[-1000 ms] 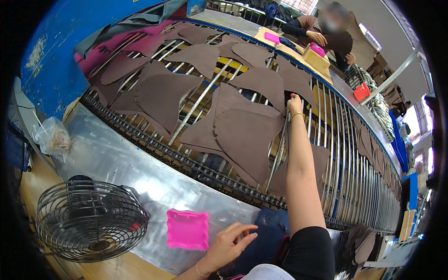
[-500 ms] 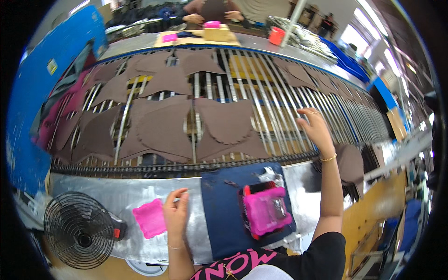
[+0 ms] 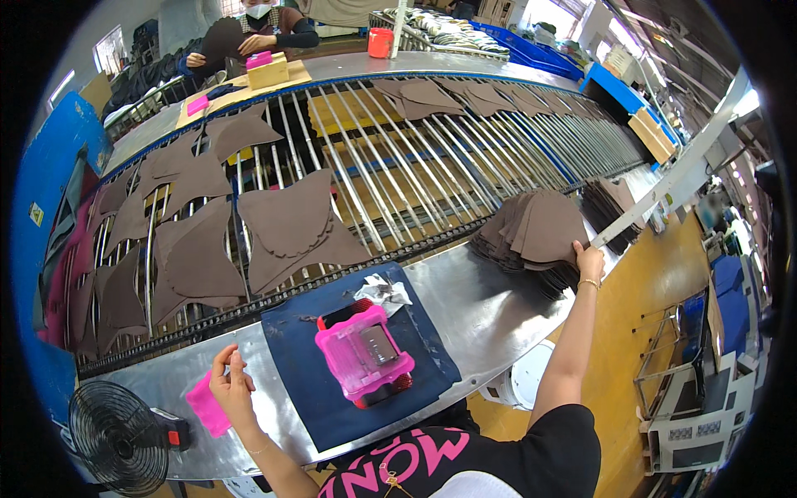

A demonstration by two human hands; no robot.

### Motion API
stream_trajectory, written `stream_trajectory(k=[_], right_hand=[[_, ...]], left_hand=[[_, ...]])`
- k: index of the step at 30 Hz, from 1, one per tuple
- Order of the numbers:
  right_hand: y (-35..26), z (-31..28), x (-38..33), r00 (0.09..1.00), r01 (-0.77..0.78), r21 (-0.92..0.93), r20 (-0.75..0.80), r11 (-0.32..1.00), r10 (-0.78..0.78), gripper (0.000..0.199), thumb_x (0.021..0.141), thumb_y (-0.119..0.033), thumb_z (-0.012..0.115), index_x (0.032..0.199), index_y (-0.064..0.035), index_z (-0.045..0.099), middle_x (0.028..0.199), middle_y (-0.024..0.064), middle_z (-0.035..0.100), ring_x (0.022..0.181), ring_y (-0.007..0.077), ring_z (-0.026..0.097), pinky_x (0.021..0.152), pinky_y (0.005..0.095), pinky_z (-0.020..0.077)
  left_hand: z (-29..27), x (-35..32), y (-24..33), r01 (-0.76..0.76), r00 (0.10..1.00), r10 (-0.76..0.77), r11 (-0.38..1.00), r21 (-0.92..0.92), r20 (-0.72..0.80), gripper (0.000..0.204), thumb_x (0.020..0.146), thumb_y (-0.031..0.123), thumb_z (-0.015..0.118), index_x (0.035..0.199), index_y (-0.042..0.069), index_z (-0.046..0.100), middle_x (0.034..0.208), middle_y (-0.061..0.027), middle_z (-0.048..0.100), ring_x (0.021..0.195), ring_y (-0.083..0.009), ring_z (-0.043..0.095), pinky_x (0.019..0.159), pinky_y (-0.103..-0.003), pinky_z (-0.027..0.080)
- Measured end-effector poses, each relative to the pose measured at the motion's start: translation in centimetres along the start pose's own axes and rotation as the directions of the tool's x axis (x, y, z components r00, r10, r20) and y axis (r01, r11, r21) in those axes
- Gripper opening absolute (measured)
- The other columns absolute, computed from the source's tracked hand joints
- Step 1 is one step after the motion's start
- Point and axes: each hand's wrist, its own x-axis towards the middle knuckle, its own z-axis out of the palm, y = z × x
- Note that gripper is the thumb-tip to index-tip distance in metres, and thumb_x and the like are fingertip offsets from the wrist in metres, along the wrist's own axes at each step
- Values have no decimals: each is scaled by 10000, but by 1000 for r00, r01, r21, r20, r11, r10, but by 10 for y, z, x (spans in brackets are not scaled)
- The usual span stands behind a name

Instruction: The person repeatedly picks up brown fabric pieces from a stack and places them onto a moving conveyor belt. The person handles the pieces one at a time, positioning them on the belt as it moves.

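My right hand (image 3: 589,264) is at the edge of a fanned stack of brown fabric pieces (image 3: 531,228) on the right of the metal table, its fingers closed on the edge of a piece; the fingertips are partly hidden. Loosely raised, my left hand (image 3: 234,386) has its fingers apart and nothing visible in it. Beside it lies a pink cloth (image 3: 207,405). Between my arms, a pink tray-like holder (image 3: 344,357) with a dark metal block sits on a dark blue cloth (image 3: 311,415). Brown cut pieces (image 3: 286,220) lie on the bar conveyor ahead.
A black wire fan (image 3: 120,440) stands at the table's left end. Beyond the conveyor (image 3: 398,191), a co-worker holds a dark piece (image 3: 222,40) near a pink-topped yellow box (image 3: 267,73). A second brown stack (image 3: 610,207) and a slanting white post (image 3: 672,195) are at the right.
My view has turned to the right. My right hand has gone from above the conveyor to the brown stack. The pieces on the conveyor now appear further left.
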Motion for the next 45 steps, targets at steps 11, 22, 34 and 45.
stream_trajectory(k=[11, 22, 34, 45], right_hand=[[13, -3, 14, 996, 50, -150, -71, 988, -61, 622, 773, -546, 648, 1117, -31, 588, 1165, 150, 583, 1057, 342, 586, 837, 520, 456], [-28, -131, -73, 786, 612, 56, -153, 789, -599, 242, 941, -170, 477, 1152, -70, 537, 882, 265, 628, 823, 465, 591, 673, 522, 439], [-136, -107, -263, 376, 321, 896, -417, -306, -827, 223, 867, -92, 658, 980, 20, 501, 795, 38, 514, 720, 90, 433, 647, 211, 398], [-152, -46, -312, -39, 460, 791, -435, -403, -899, 99, 766, -66, 721, 845, -23, 679, 769, 113, 677, 627, 280, 631, 587, 330, 477]], left_hand=[[25, -5, 18, -17, 998, 14, 999, 46, 64, 220, 909, 192, 608, 1051, 24, 625, 786, -24, 530, 439, -27, 411, 385, -175, 279], [59, -5, 57, -132, 974, 105, 984, 122, 202, 179, 912, 141, 592, 1048, 30, 630, 791, -2, 542, 488, -16, 418, 422, -175, 294], [63, 4, 102, 69, 901, -21, 993, -96, 434, 251, 886, 160, 638, 1072, -5, 601, 826, -35, 636, 593, -96, 615, 479, -190, 472], [-33, -29, 123, -226, 972, 199, 939, 258, 127, 148, 902, 86, 590, 985, -34, 613, 728, -24, 611, 607, -91, 624, 520, -198, 469]])
